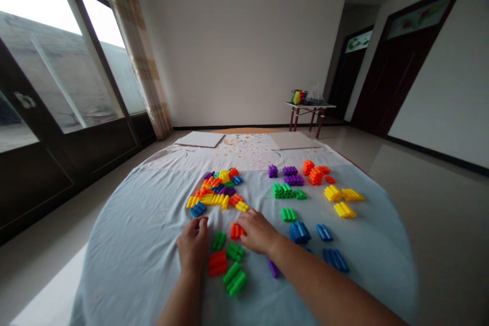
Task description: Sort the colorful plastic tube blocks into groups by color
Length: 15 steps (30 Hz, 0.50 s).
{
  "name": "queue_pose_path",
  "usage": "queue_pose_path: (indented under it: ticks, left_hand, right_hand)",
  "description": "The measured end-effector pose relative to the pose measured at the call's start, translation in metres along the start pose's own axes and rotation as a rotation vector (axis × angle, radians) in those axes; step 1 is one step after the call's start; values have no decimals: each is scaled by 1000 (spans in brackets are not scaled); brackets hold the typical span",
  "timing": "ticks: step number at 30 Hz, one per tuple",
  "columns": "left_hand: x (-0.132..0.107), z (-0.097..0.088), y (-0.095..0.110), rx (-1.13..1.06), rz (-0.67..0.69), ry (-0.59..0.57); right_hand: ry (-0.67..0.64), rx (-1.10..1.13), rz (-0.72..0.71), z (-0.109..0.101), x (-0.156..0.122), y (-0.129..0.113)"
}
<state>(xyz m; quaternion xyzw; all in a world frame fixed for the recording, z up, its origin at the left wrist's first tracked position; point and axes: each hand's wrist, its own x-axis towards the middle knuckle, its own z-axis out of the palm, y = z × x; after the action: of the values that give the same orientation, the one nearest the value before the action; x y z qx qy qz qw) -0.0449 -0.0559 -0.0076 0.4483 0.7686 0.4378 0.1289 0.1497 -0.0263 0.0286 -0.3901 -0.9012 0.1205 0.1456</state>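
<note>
My left hand point(193, 243) rests on the cloth with its fingers curled in and thumb against them; what they hold, if anything, is hidden. Just beyond it lies a blue plastic building block point(197, 209). My right hand point(258, 230) has its thumb and fingers around the right end of an orange block point(236, 231). A yellow block point(242, 206) lies just past those fingertips. Between my forearms are a green block point(219, 240), a second green block point(236, 251), a red block point(217, 263) and a larger green block point(235, 279).
A mixed-colour pile point(217, 188) lies ahead. To the right, blocks lie grouped by colour: purple point(293, 180), orange point(315, 175), green point(283, 191), yellow point(333, 193), blue point(300, 233). Two flat boards point(200, 139) point(294, 140) lie at the far edge. A purple block point(273, 268) is beside my right forearm.
</note>
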Motion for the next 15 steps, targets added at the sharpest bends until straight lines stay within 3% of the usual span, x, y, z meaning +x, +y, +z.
queue_pose_path:
  ticks: [4, 8, 12, 15]
  left_hand:
    - [2, -1, -1, 8, 1, -7]
    - [4, -2, -4, -1, -8, -7]
    - [6, 0, -9, -20, -4, -4]
    - [6, 2, -11, -29, -2, 2]
  right_hand:
    - [18, 51, -2, -6, -2, -5]
    - [128, 216, -79, -32, -15, 4]
    - [272, 318, -75, -65, -35, 37]
    - [343, 328, 37, -82, -48, 78]
